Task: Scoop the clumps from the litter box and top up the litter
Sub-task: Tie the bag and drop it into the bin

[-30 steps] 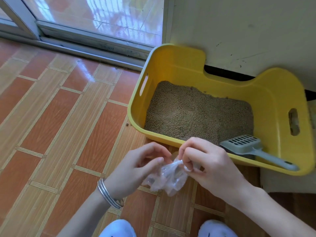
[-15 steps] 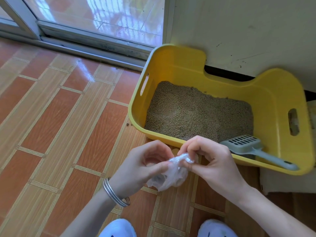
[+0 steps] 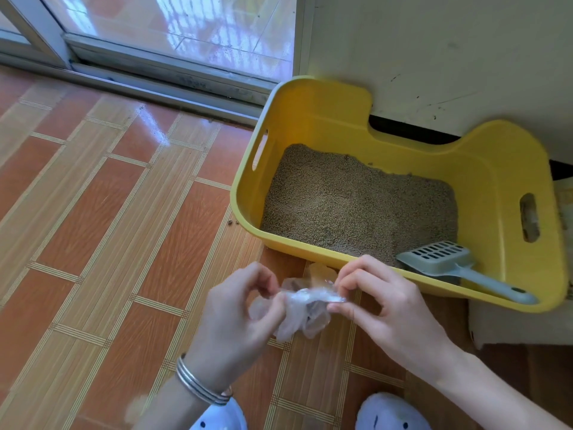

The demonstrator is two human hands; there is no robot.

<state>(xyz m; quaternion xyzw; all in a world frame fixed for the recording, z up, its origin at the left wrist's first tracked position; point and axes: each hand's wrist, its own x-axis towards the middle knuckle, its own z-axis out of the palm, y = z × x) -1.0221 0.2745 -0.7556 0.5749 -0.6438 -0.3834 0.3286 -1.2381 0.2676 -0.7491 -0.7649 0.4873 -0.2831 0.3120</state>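
A yellow litter box [image 3: 508, 169] stands on the floor against the wall, holding tan litter [image 3: 356, 203]. A grey slotted scoop [image 3: 459, 268] lies in its near right corner, handle resting on the front rim. In front of the box, my left hand [image 3: 238, 324] and my right hand [image 3: 384, 308] both pinch a crumpled clear plastic bag [image 3: 304, 308] between thumbs and fingertips, stretching its top edge between them. The bag hangs above the floor, just short of the box's front rim.
Orange and tan tiled floor [image 3: 108, 228] spreads to the left. A sliding glass door with a metal track [image 3: 161, 72] runs along the back. A few litter grains [image 3: 232, 223] lie by the box's left corner. My slippers [image 3: 390, 411] show at the bottom edge.
My hands have drawn slightly apart, pulling the bag's top edge out flatter between them. The box and scoop have not moved.
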